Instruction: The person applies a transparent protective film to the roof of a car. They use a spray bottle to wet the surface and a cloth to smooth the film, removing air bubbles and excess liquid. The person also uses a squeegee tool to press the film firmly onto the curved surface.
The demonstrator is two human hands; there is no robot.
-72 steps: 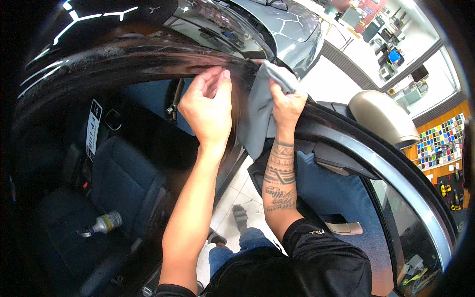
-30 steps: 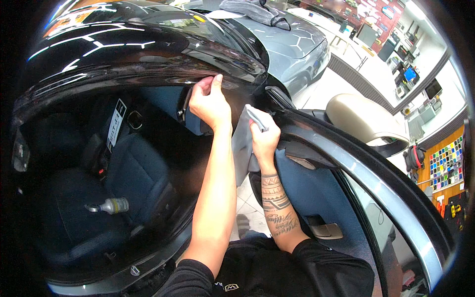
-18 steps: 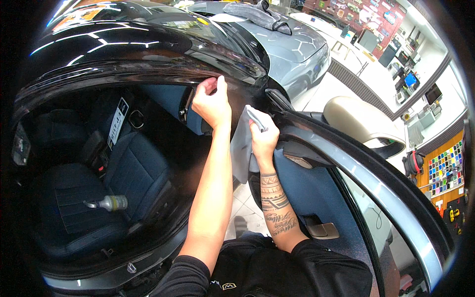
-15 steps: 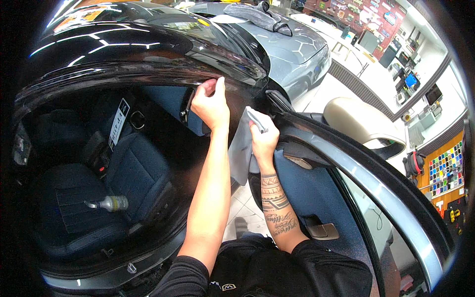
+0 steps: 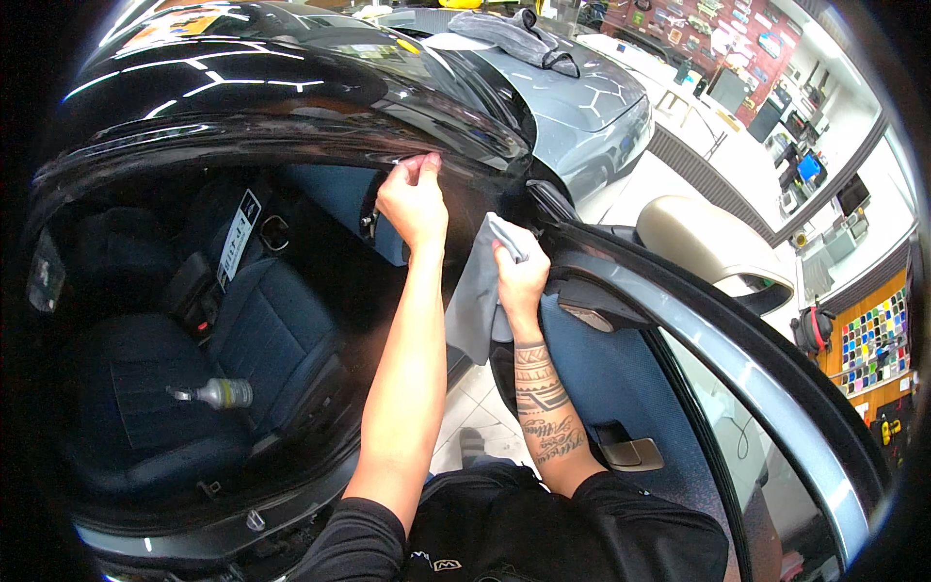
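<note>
My left hand (image 5: pixel 415 206) is raised to the black roof edge (image 5: pixel 320 145) above the open car doorway. Its thumb and fingers are pinched together at that edge; whatever may be between them is too small to make out. Just to its right, my right hand (image 5: pixel 522 272) grips a grey cloth (image 5: pixel 472 306) by its upper corner. The cloth hangs down between my forearms, near the front pillar and the door hinge side.
The open door (image 5: pixel 621 378) stands at my right, with a beige mirror housing (image 5: pixel 706 241) beyond it. Inside the car, a spray bottle (image 5: pixel 225 393) lies on the dark seat (image 5: pixel 165 427). A grey car (image 5: pixel 572 97) stands ahead, with a dark grey towel (image 5: pixel 499 37) on it.
My left fingertips have closed closer together at the roof edge. The right hand and the grey cloth have shifted only slightly in the view.
</note>
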